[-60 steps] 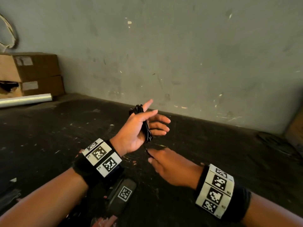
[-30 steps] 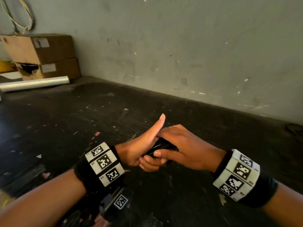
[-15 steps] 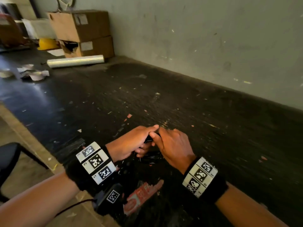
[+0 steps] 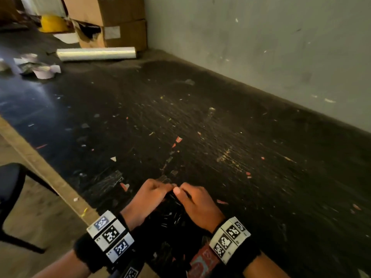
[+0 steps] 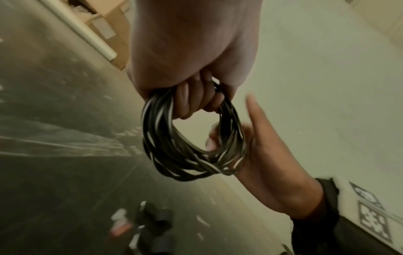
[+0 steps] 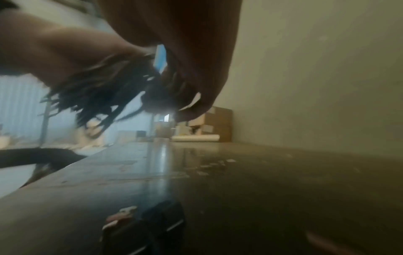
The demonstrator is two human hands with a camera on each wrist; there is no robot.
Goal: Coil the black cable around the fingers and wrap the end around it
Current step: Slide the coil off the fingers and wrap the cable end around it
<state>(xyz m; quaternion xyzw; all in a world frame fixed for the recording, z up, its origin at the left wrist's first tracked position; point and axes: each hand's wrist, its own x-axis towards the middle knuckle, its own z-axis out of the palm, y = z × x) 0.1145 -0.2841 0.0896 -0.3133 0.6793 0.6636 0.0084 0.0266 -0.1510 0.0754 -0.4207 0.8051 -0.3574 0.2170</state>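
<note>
The black cable (image 5: 191,138) is a bundle of several loops, hanging as a ring. My left hand (image 4: 150,197) grips its top, with the fingers (image 5: 191,101) curled through the ring. My right hand (image 4: 197,204) holds the ring's other side (image 5: 231,146) between thumb and palm, one finger pointing straight out. In the head view both hands meet knuckle to knuckle low over the black table (image 4: 220,137) near its front edge, and the cable (image 4: 172,197) shows only as a dark strip between them. The right wrist view is blurred; the cable (image 6: 98,89) hangs there under both hands.
A grey wall (image 4: 261,47) runs along the table's far side. Cardboard boxes (image 4: 112,23), a roll of clear film (image 4: 96,53) and crumpled paper (image 4: 38,69) lie at the far left. A red packet (image 4: 202,259) lies under my wrists. A black chair (image 4: 10,187) stands off the wooden table edge (image 4: 46,169).
My right hand, apart two seconds ago, has joined the left on the cable. Both hands have dropped low to the table's front edge, and the loops now hang as a ring.
</note>
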